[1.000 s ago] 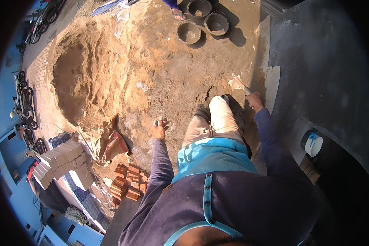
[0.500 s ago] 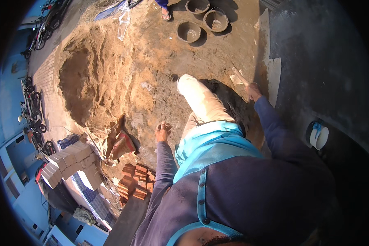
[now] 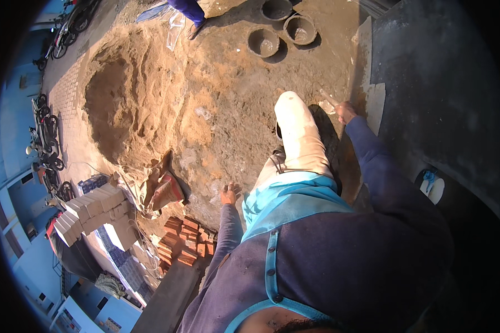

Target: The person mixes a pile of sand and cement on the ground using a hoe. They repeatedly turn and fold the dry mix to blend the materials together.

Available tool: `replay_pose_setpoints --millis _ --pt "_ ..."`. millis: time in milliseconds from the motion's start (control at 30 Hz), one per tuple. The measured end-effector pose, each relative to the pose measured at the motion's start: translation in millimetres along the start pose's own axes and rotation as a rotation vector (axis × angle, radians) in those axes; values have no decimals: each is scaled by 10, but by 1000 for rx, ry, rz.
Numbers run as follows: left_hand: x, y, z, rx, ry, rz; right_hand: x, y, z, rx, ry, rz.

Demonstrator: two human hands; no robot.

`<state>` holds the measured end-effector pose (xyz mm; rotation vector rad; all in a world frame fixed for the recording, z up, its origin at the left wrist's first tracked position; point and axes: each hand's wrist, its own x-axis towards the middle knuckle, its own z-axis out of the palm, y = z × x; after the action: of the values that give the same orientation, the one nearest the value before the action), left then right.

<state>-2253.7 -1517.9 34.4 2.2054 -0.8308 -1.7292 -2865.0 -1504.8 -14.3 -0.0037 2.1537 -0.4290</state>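
My right hand (image 3: 345, 112) is closed around a short, pale wooden handle (image 3: 329, 99) out to the right. What the handle belongs to cannot be made out. To the left of my pale trousers (image 3: 299, 127), my left hand (image 3: 230, 192) hangs with its fingers apart and nothing in it. Beneath both hands lies damp, muddy ground (image 3: 233, 122).
Three mortar pans (image 3: 263, 43) sit at the far side. A person's leg (image 3: 188, 11) stands beyond a large sand heap (image 3: 116, 100). On the left are a torn sack (image 3: 164, 191), red bricks (image 3: 186, 241) and stacked pale blocks (image 3: 91, 211). A white bucket (image 3: 434, 188) stands at right.
My leg has swung to the right in the picture. My left hand has shifted right and a little lower, while the right still grips the handle. The other person's foot has moved left.
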Motion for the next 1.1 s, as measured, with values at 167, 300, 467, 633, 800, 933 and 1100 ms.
replay_pose_setpoints --millis 167,300,467,633,800,933,1100 --pt "-68 -192 -198 306 10 162 -74 30 110 -88 52 -120" --pt "373 -429 -242 491 -95 301 469 331 -323 -174 42 -125" --pt "456 -120 -169 226 -88 207 209 316 -70 2 115 -88" --pt "393 600 236 13 -39 9 159 290 -103 31 -17 -24" --pt "583 1099 722 -152 14 102 160 210 -101 -25 32 -53" --pt "235 966 964 -153 35 59 57 393 -97 -48 35 2" --pt "-92 404 767 275 34 97 46 162 -55 -146 21 -34"
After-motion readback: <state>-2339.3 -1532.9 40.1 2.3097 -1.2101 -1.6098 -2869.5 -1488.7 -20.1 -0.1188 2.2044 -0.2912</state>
